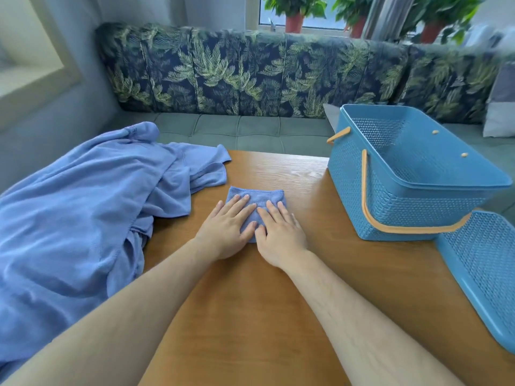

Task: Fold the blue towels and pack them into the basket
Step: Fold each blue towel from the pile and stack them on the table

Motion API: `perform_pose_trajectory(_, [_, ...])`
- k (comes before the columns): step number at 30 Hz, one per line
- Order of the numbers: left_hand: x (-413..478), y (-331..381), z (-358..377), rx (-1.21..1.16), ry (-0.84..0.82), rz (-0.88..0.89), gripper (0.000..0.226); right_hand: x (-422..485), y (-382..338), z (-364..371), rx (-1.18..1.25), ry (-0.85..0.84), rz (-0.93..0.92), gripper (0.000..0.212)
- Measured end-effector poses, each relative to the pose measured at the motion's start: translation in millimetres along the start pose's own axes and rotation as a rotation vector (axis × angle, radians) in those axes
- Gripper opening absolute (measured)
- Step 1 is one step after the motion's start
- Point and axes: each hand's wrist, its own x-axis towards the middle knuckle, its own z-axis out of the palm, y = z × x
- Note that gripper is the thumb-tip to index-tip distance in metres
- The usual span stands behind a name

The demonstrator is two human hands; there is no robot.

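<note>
A: Biggest first?

B: Along the back, a sofa [250,79] with a leaf-print backrest and a grey-green seat. In front of it, a wooden counter [250,316].

A: And on the counter?

B: Heaped over the left side and hanging past the edge, loose blue towels [69,218], crumpled and unfolded. At the far right, a blue perforated basket [404,176], upright, open at the top, with orange handles dropped against the walls. Just beside it, nearer and further right, a matching perforated lid [479,268], reaching out of view at the right.

A: Hands?

B: Left hand [225,227] and right hand [278,235] side by side in the middle of the counter. Palms down, fingers straight, thumbs almost touching. Both pressing flat on a small folded towel [257,195], gripping nothing.

A: And that towel, where exactly?

B: Flat on the counter, between the heap and the basket. Near the heap's closest edge but not touching it, well apart from the basket. Only the far edge and a strip between the hands showing, the rest hidden under the palms.
</note>
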Motion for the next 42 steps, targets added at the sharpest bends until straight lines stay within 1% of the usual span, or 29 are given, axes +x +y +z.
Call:
perform_pose_trajectory(7, [67, -26, -3, 0.053, 0.006, 0.006, 0.089, 71, 0, -12, -0.077, -0.041, 0.018, 0.058])
perform_pose_trajectory(13, [109, -46, 1, 0.129, 0.042, 0.059, 0.084, 114, 3, -8, -0.085, -0.019, 0.045, 0.058])
perform_pose_trajectory(15, [117, -48, 1, 0.171, 0.036, 0.042, 0.078, 125, 3, -8, -0.097, -0.024, 0.052, 0.058])
perform_pose_trajectory(17, [124, -47, -1, 0.249, 0.018, 0.0, 0.066, 137, 0, -12, -0.13, -0.051, 0.056, 0.058])
perform_pose_trajectory(19, [125, -41, -7, 0.296, -0.029, -0.036, 0.058, 141, -1, -18, -0.172, -0.096, 0.062, 0.058])
perform_pose_trajectory(21, [117, -37, -18, 0.314, -0.053, -0.061, 0.057, 135, -4, -23, -0.197, -0.11, 0.066, 0.058])
perform_pose_trajectory(22, [111, -36, -24, 0.318, -0.039, -0.063, 0.055, 130, -6, -27, -0.199, -0.09, 0.063, 0.059])
perform_pose_trajectory(25, [90, -41, -52, 0.273, 0.056, -0.064, 0.053, 113, -21, -41, -0.202, 0.049, 0.021, 0.061])
perform_pose_trajectory(30, [39, -55, -106, 0.245, 0.175, -0.122, 0.054, 85, -85, -64, -0.162, 0.162, -0.161, 0.054])
perform_pose_trajectory(33, [-2, -81, -136, 0.318, 0.179, -0.193, 0.054, 64, -141, -64, -0.072, 0.197, -0.282, 0.044])
perform_pose_trajectory(35, [-32, -105, -149, 0.378, 0.164, -0.283, 0.047, 47, -177, -58, 0.001, 0.189, -0.345, 0.035])
perform_pose_trajectory(37, [-60, -123, -154, 0.363, 0.111, -0.413, 0.042, 31, -205, -48, 0.083, 0.146, -0.401, 0.028])
perform_pose_trajectory(38, [-74, -129, -155, 0.346, 0.079, -0.468, 0.04, 24, -217, -44, 0.116, 0.107, -0.419, 0.027])
perform_pose_trajectory(40, [-92, -137, -155, 0.328, 0.056, -0.509, 0.036, 18, -238, -38, 0.151, 0.018, -0.429, 0.031])
perform_pose_trajectory(42, [-102, -145, -159, 0.347, 0.109, -0.485, 0.031, 23, -255, -30, 0.193, -0.057, -0.423, 0.038])
